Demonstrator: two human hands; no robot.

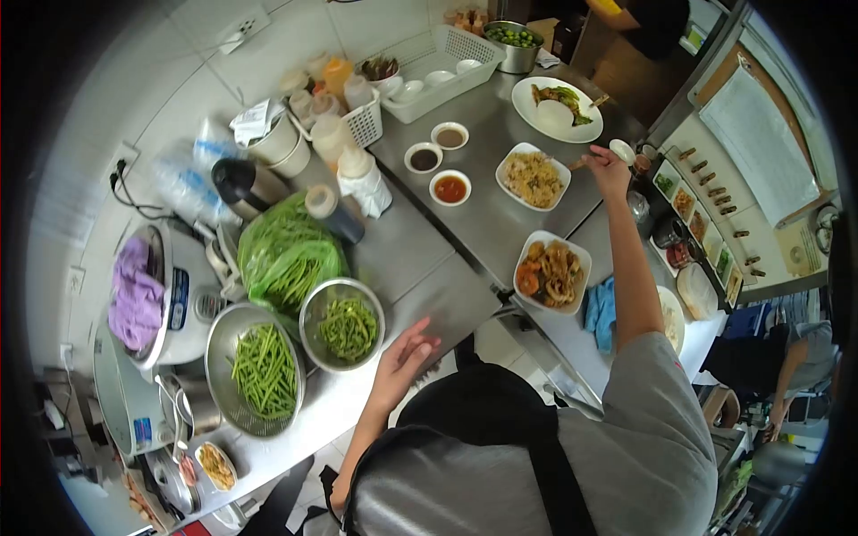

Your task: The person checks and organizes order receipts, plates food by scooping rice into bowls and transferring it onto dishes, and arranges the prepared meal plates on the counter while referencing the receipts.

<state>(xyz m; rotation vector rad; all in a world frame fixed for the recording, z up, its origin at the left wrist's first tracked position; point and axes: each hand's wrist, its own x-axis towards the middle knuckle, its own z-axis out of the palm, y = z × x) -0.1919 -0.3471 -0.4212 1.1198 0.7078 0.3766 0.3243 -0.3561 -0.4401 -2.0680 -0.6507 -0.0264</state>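
My right hand [610, 171] reaches out over the table, its fingers pinched at a small wooden clothespin [577, 164] by the rim of a white bowl of fried rice [534, 178]. A small white round item [623, 152] shows just beyond these fingers; I cannot tell whether they touch it. Nearer to me is a white bowl of squid and shrimp [552, 272]. My left hand [405, 362] hangs empty, fingers spread, beside a metal bowl of cut green beans [342, 325]. A white plate of food [558, 109] bears another clothespin [600, 101] on its rim.
Three sauce dishes [450, 188] stand mid-table. Left are a colander of green beans [260, 373], a green plastic bag of beans [290, 250] and squeeze bottles [331, 138]. A blue cloth [601, 313] and garnish containers [700, 228] lie right. Another person [782, 366] works at far right.
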